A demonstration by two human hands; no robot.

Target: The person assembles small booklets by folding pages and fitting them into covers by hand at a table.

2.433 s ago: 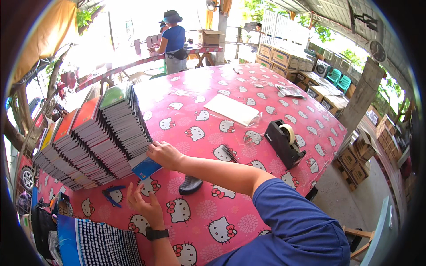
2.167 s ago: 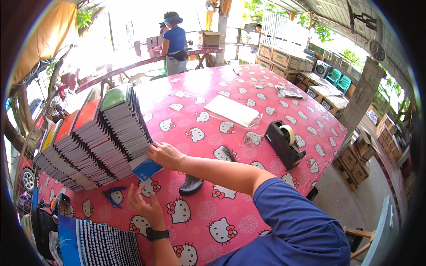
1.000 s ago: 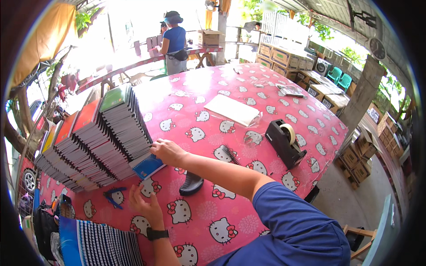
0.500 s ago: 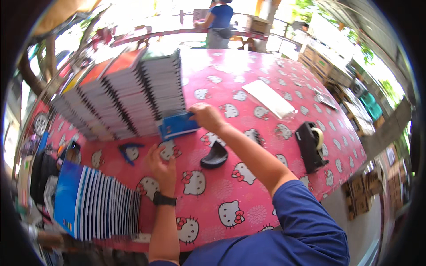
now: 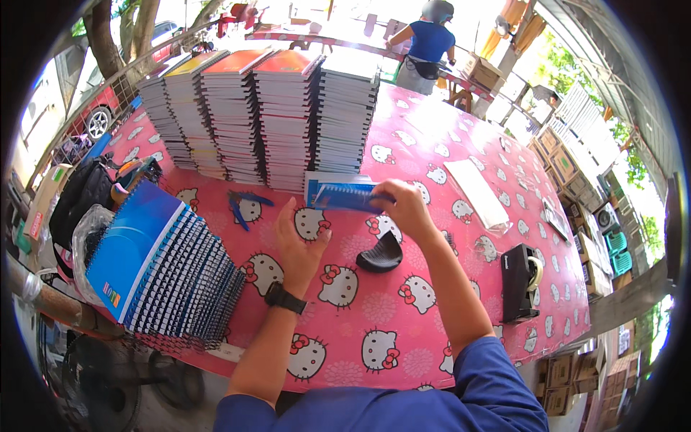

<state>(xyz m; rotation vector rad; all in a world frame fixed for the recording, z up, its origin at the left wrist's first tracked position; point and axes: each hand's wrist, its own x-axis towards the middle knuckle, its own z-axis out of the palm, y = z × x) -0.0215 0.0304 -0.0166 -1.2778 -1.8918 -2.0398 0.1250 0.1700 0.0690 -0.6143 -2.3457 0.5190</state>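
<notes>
My right hand (image 5: 407, 209) pinches the right end of a small blue spiral notebook (image 5: 345, 197). Behind and partly under it, another blue notebook (image 5: 311, 189) lies against the foot of the tall notebook stacks (image 5: 288, 122). My left hand (image 5: 299, 241), wearing a dark wristband, hovers over the pink table with its fingers apart and nothing in them. Blue-handled pliers (image 5: 248, 207) lie to its left. Between my forearms sits a black curved object (image 5: 380, 253) whose kind I cannot make out. A leaning pile of larger blue spiral notebooks (image 5: 173, 266) stands at the left.
A black tape dispenser (image 5: 520, 284) stands at the right of the patterned pink table (image 5: 360, 360), with a white flat packet (image 5: 476, 194) beyond it. A black bag (image 5: 83, 209) is at the left edge. Farther back, a person in blue (image 5: 430, 43) stands by another table.
The view has swung left, so things sit farther right in it. My right hand has tilted the small blue notebook up off the one behind it. My left hand stays apart from it.
</notes>
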